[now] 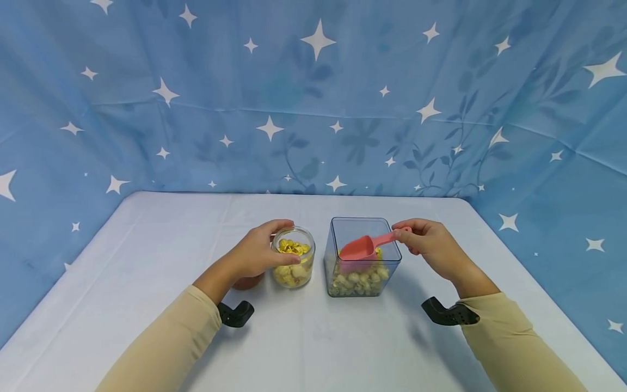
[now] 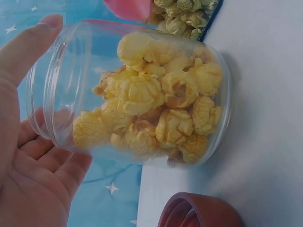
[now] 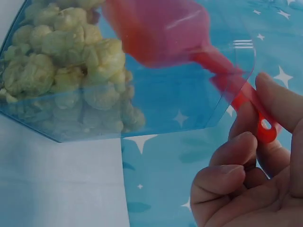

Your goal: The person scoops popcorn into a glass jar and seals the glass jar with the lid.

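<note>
A clear round jar (image 1: pixel 293 272) partly filled with yellow popcorn (image 2: pixel 142 94) stands on the table. My left hand (image 1: pixel 262 250) grips it near the rim, thumb on one side and fingers round the other. To its right is a clear square container (image 1: pixel 355 291) with popcorn (image 3: pixel 61 61) in its lower part. A pink scoop (image 1: pixel 360 249) rests inside the container's mouth, its handle slanting out over the right rim. My right hand (image 1: pixel 428 242) pinches the handle's end between thumb and fingers. Whether the scoop's bowl holds popcorn, I cannot tell.
A reddish-brown screw lid (image 2: pixel 199 210) lies on the table just left of the jar, partly hidden by my left hand in the head view. White cloth covers the table (image 1: pixel 303 348). Behind it hangs a blue curtain (image 1: pixel 313 109) with white stars.
</note>
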Motion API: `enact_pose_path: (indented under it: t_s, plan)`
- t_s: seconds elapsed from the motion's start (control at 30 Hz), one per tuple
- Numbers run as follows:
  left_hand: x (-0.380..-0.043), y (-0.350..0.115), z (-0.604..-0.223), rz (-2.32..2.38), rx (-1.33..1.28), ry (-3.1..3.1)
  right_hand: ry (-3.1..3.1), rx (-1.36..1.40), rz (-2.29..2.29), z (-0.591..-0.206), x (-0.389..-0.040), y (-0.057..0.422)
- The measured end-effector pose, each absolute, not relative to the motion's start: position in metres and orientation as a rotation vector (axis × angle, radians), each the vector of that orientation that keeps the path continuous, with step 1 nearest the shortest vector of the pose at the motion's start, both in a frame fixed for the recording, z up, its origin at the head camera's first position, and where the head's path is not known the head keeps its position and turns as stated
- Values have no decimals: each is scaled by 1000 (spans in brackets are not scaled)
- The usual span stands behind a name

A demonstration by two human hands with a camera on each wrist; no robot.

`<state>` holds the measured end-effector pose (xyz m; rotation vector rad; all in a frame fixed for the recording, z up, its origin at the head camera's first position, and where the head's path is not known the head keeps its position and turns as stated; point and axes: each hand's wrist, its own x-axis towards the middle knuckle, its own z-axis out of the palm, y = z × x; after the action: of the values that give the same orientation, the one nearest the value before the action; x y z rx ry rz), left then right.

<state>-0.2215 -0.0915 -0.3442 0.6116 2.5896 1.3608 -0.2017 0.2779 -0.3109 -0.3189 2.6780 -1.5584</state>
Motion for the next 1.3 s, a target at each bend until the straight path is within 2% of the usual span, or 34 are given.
enact_pose_path:
  t_s: [0.33,0.6,0.77,0.93,1.3]
  plan:
    - [-220,-92,-348,1391,596,2597,2751,-363,-1350,-308,-199,276]
    - [-214,-111,-346,1354,622,2657,2975,-352,-1244,-286,-179,258]
    - [-209,-138,-348,1257,574,2723,2950,-558,-1325,-274,-163,227]
    - [-205,-159,-357,1127,478,2735,2825,-713,-1452,-278,-154,183]
    - [-209,-169,-378,1037,439,2726,2685,-557,-1652,-308,-148,103]
